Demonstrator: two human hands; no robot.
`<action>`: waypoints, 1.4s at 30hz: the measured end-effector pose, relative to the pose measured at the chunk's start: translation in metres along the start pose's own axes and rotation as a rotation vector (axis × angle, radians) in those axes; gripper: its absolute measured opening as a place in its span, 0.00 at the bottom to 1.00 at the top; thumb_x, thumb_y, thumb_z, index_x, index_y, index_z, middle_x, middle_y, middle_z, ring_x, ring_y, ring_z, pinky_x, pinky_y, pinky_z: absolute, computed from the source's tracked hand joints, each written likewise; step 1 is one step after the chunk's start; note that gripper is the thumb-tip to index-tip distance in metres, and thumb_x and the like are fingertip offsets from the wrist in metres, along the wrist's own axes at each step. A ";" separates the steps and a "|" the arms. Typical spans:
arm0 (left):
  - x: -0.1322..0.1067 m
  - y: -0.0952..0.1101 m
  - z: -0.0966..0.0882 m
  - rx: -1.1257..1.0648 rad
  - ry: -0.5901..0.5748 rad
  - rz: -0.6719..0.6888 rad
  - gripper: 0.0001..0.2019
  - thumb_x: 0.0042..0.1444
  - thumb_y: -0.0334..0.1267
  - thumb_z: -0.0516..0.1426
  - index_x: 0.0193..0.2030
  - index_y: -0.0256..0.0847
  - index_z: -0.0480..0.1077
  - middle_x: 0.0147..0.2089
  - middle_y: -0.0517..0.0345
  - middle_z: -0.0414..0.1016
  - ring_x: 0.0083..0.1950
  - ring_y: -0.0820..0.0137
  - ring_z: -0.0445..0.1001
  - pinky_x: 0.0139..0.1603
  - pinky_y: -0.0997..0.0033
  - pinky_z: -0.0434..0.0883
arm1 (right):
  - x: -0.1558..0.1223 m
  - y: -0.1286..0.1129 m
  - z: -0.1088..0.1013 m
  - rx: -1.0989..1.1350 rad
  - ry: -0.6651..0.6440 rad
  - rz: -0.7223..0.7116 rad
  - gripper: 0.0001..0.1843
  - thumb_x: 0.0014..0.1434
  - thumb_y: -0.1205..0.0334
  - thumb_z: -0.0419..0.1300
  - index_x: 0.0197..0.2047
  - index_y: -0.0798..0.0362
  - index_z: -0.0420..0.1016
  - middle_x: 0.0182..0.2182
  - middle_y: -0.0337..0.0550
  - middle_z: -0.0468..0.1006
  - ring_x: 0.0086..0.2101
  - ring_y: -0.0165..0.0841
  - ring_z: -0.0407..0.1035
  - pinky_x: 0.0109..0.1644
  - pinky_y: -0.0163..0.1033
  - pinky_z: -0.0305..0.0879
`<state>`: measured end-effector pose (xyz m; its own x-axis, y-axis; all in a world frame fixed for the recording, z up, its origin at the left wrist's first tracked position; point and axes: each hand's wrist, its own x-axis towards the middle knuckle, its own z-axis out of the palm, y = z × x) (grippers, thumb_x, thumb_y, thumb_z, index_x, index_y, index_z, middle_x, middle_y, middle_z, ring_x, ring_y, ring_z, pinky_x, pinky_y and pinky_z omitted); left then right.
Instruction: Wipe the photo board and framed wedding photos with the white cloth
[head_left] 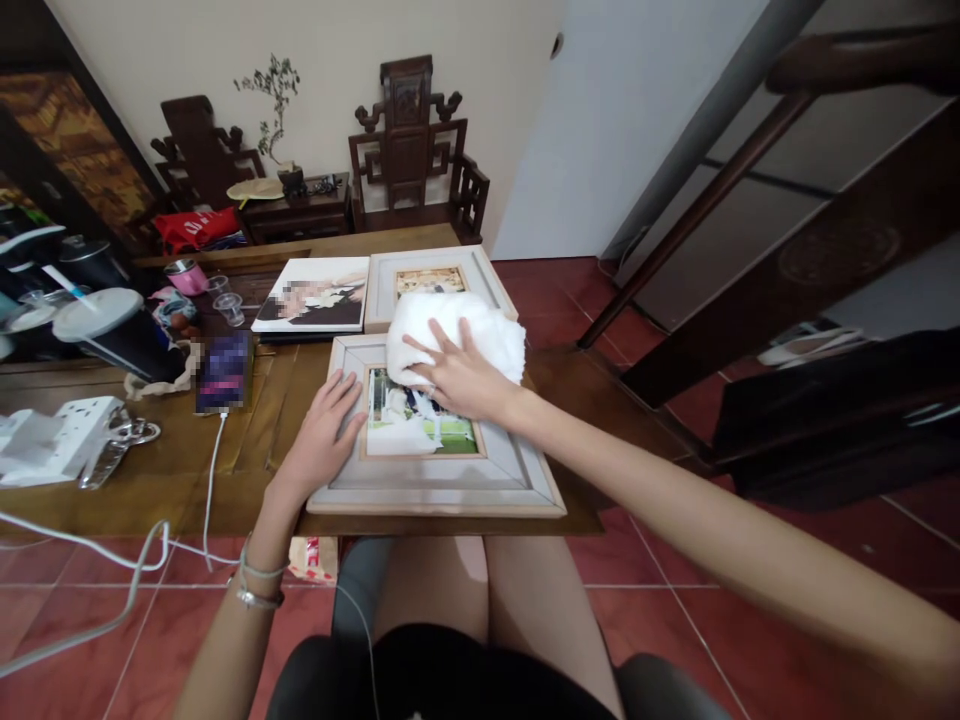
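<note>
A framed picture (459, 478) with a wide pale frame lies on the wooden table in front of me. My right hand (457, 372) holds a folded white towel (491, 335) from above, its fingers apart and pressed into the fluffy cloth. The towel covers the upper right of this frame and the lower part of a second framed picture (390, 270) behind it. My left hand (330, 430) lies flat on the near frame's left side with the fingers stretched out. Part of the green outdoor photo shows below the towel.
Left of the frames lie a photo panel (315, 290), a phone (223, 370) on a white cable, and a power strip (67, 440). A lidded dark cup (120, 335) with a straw and a pink mug (187, 277) stand farther left. A wooden chair (409, 140) is beyond the table.
</note>
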<state>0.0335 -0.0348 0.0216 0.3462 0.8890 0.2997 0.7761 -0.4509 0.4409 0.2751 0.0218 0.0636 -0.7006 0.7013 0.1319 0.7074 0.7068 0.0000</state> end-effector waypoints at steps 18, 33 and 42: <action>0.000 -0.001 0.002 0.007 0.009 0.007 0.23 0.69 0.41 0.45 0.66 0.34 0.62 0.70 0.44 0.60 0.74 0.59 0.50 0.73 0.48 0.52 | -0.066 -0.065 -0.046 0.482 -0.239 -0.135 0.21 0.63 0.75 0.48 0.53 0.55 0.75 0.63 0.51 0.67 0.68 0.46 0.47 0.70 0.62 0.44; 0.001 0.007 -0.004 -0.233 0.061 -0.086 0.31 0.69 0.51 0.41 0.73 0.36 0.48 0.75 0.48 0.47 0.75 0.64 0.45 0.75 0.58 0.46 | 0.006 -0.039 0.004 0.203 -0.082 -0.134 0.21 0.62 0.66 0.56 0.57 0.47 0.74 0.67 0.45 0.60 0.68 0.60 0.38 0.61 0.81 0.37; 0.001 0.005 -0.001 -0.090 -0.009 -0.083 0.26 0.69 0.46 0.42 0.67 0.34 0.61 0.71 0.45 0.58 0.75 0.62 0.47 0.74 0.53 0.48 | -0.089 -0.064 -0.058 0.579 -0.365 -0.220 0.25 0.58 0.76 0.52 0.54 0.48 0.76 0.57 0.43 0.75 0.68 0.44 0.48 0.68 0.62 0.48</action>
<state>0.0374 -0.0366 0.0252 0.2875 0.9241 0.2519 0.7522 -0.3806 0.5379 0.2976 -0.0916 0.1093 -0.8791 0.4520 -0.1510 0.4546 0.7001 -0.5507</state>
